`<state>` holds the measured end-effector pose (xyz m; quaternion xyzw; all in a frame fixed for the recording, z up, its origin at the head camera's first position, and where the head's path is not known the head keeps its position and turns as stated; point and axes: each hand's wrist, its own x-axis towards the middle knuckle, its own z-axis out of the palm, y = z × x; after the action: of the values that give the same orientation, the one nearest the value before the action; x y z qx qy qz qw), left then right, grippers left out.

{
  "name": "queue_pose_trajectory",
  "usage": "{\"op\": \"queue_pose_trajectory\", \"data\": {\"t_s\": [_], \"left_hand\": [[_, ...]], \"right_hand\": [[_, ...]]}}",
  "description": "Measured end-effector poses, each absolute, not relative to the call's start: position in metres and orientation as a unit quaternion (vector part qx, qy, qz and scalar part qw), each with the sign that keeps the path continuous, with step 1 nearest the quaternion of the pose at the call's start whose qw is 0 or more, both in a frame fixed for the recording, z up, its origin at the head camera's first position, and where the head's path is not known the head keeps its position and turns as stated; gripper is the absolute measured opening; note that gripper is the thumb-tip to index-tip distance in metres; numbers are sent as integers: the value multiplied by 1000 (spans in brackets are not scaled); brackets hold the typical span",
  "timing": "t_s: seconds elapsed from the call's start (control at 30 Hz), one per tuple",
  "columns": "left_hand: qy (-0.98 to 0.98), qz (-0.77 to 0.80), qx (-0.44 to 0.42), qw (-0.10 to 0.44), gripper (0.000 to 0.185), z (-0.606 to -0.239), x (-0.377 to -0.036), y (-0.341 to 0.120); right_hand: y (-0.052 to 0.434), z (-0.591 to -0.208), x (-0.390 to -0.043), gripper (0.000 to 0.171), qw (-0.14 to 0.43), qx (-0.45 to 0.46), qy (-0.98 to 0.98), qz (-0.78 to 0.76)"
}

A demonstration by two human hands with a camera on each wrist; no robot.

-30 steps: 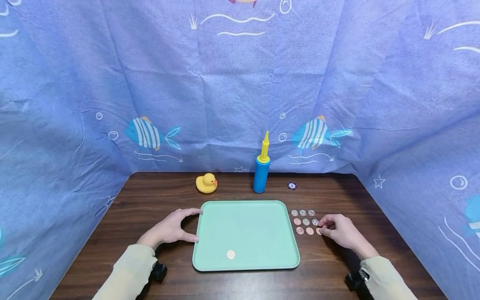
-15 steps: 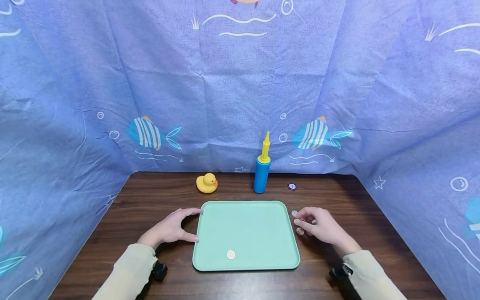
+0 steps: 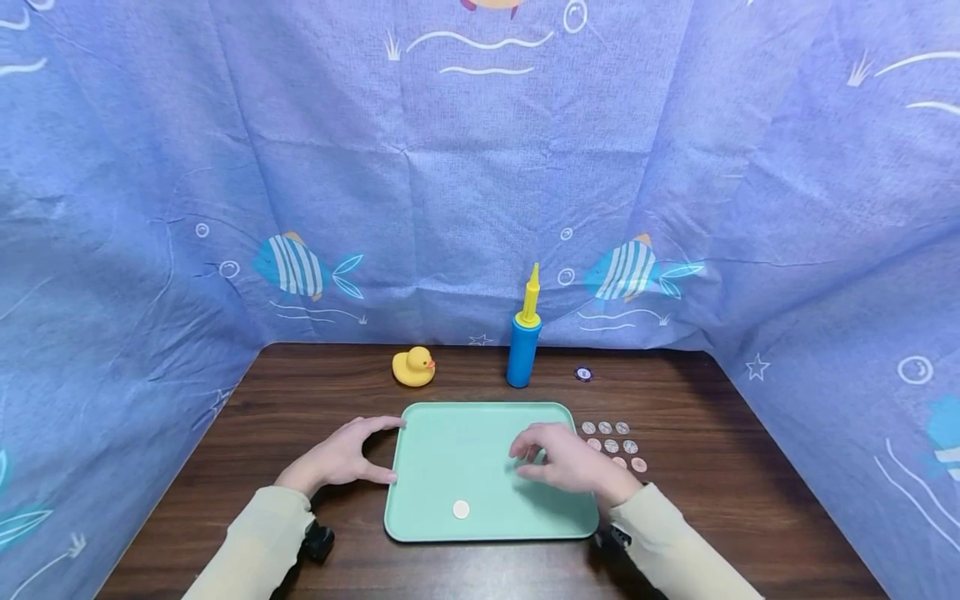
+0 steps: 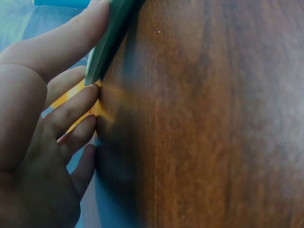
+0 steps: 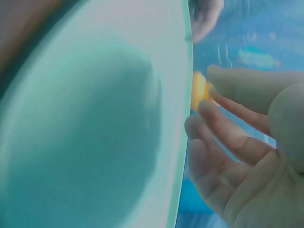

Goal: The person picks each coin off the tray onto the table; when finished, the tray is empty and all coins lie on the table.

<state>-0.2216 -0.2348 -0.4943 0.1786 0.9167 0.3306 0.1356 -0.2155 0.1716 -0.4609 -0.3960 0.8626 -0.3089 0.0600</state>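
Note:
My left hand [image 3: 337, 454] touches the left edge of a mint-green tray [image 3: 480, 417] with spread thumb and fingers. In the left wrist view the thumb [image 4: 78, 40] lies against the tray's rim. Above the right part of the tray hovers my right hand [image 3: 562, 460], its fingers bent loosely and nothing visible between thumb and fingertips. A pale round coin [image 3: 461, 509] lies on the tray near its front. Right of the tray, silver coins [image 3: 611, 447] and copper coins [image 3: 638, 465] lie in rows on the table, partly hidden by the right hand.
Behind the tray sit a yellow rubber duck [image 3: 413, 367], an upright blue-and-yellow hand pump [image 3: 524, 346] and a small dark-rimmed chip [image 3: 583, 374]. A blue fish-print cloth [image 3: 480, 208] hangs around the back and sides of the wooden table [image 3: 315, 375].
My right hand has moved left from the coins' lower right, across the rows, to above the tray. The left hand and the coin on the tray have stayed put.

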Motion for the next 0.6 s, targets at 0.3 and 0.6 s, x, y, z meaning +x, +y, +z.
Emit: {"op": "queue_pose_trajectory", "data": {"t_s": [0.3,0.6], "left_hand": [[918,330,175,133,88,-494,-222,-235],[920,326,173,135,88,-496,-223,-236]], "right_hand": [[118,-465,-205,16,106,-458,846,-252],[86,-472,-194,17,118,-497,832,-216]]}}
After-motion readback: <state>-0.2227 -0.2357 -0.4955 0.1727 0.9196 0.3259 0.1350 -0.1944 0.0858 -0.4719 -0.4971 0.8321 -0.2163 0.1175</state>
